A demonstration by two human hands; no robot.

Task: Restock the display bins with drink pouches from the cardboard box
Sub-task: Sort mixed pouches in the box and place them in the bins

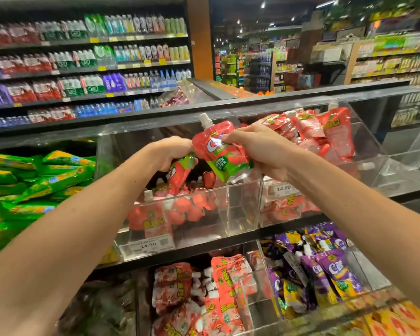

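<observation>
1. Left hand (pixel 172 154) curled round one red pouch (pixel 180 173), which hung down into the clear bin (pixel 238 209).
2. Right hand (pixel 255 151) pinched a second pouch (pixel 218 151) by its side, spout up, just above the bin.
3. Judgement: best to lower each pouch in flat, one at a time. Fill the bare front corner first. Grip lightly, since the soft pouches could slip or buckle.
4. The bin sat on a black shelf tier, partly filled, with a price tag (pixel 148 244) on its front.
5. Shop aisle: bottle shelves (pixel 83 61) behind, green packs (pixel 46 175) to the left, purple pouches (pixel 330 270) lower right.
6. Cardboard box was not in view.
</observation>
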